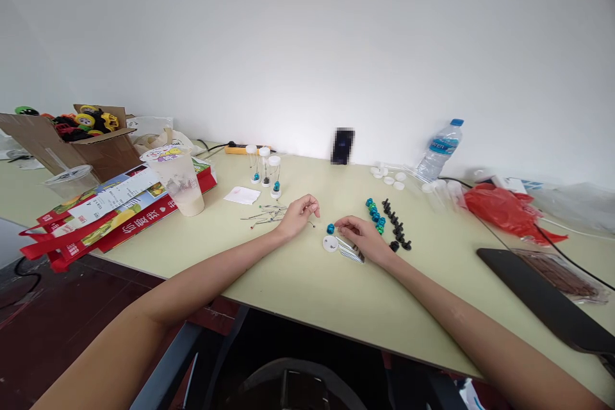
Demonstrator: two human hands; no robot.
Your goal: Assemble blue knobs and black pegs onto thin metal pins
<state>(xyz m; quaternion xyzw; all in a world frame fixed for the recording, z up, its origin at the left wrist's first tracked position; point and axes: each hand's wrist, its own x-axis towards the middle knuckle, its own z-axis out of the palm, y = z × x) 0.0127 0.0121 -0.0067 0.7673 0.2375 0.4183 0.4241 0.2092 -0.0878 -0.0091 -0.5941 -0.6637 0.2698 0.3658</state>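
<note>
Take the small shiny blue piece point(330, 229) as the centre of your clock, with 12 o'clock toward the wall. It stands on the table in front of you, just beyond the round white disc point(327, 247), which lies at 6 o'clock and carries small grey parts on its top.

Your right hand point(368, 237) is at 3 o'clock, its fingers bent and its tips beside the blue piece; I cannot tell if they touch it or press on it. Your left hand point(296, 218) is raised at 9 o'clock, thumb and finger brought near each other; whether something very thin is between them, I cannot tell. A thin dark wire point(313, 225) shows just below these fingertips.

In my judgement, the step in hand is the fine handling of 1 blue piece, perhaps to bring it together with a wire. The 3 clear tubes with white caps point(275, 173), at 10 o'clock, have blue or black pieces near their bottoms, and this supports my reading.

The next move, I think, calls for the right fingers to steady the blue piece while the left fingers guide a thin end slowly. The silvery thin rods point(353, 255) at 4 o'clock, close under your right hand, could be disturbed, so keep this wrist light
</note>
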